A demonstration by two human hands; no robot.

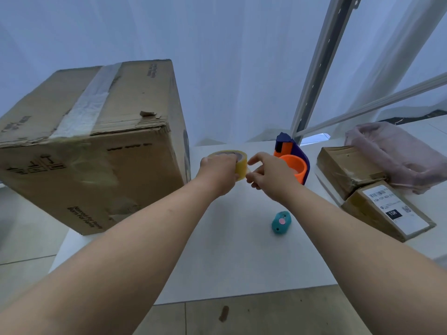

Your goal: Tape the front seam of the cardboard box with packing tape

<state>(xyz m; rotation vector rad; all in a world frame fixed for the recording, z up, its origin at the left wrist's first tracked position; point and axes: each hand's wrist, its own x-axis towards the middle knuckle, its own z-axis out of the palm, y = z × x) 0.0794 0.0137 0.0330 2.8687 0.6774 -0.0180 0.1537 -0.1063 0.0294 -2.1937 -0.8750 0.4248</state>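
A large worn cardboard box stands on the left of the white table, with an old strip of clear tape along its top seam. Its front face has dark print and a scuffed top right corner. My left hand grips a yellowish roll of packing tape just right of the box, held above the table. My right hand is at the roll's right side, thumb and fingers pinching at the tape's edge. Whether a free end is lifted is hard to tell.
An orange and dark blue tape dispenser stands right behind my right hand. A small teal cutter lies on the table nearer me. Two small taped parcels and a pinkish bag sit at the right. A metal frame rises behind.
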